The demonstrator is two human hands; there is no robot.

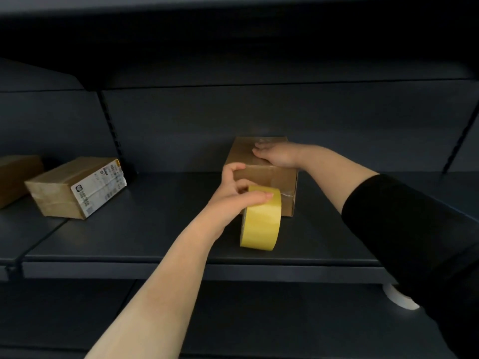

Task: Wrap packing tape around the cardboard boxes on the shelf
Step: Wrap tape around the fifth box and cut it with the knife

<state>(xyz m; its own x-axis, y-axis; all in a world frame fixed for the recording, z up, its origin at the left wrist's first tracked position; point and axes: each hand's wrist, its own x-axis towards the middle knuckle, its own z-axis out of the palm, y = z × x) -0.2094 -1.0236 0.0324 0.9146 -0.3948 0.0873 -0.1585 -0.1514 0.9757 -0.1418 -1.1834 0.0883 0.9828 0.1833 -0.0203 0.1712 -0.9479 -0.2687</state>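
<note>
We look down at a dark shelf [129, 229]. Our left hand [233, 195] grips a yellow tape roll [261, 221]: fingers curl over its top rim, thumb lifted against the near top edge of the box [261, 174]. The roll stands on edge on the shelf, touching the box's near face. We cannot tell whether a strip runs from roll to box; the view is soft there.

Our right hand [274, 155] lies flat on the box top, fingers straight, palm down, holding nothing. The black sleeve [404, 229] is pushed up the forearm.

The box sits mid-shelf, close to the back panel, with some glossy tape on its top and near right corner.

Well apart to the left, a second box [64, 193] lies at an angle, a white printed label [99, 190] on its end. A third box [15, 177] is just beside it, cut by the frame edge.

Low right, a white object [399, 297] shows under the shelf lip, unclear.
</note>
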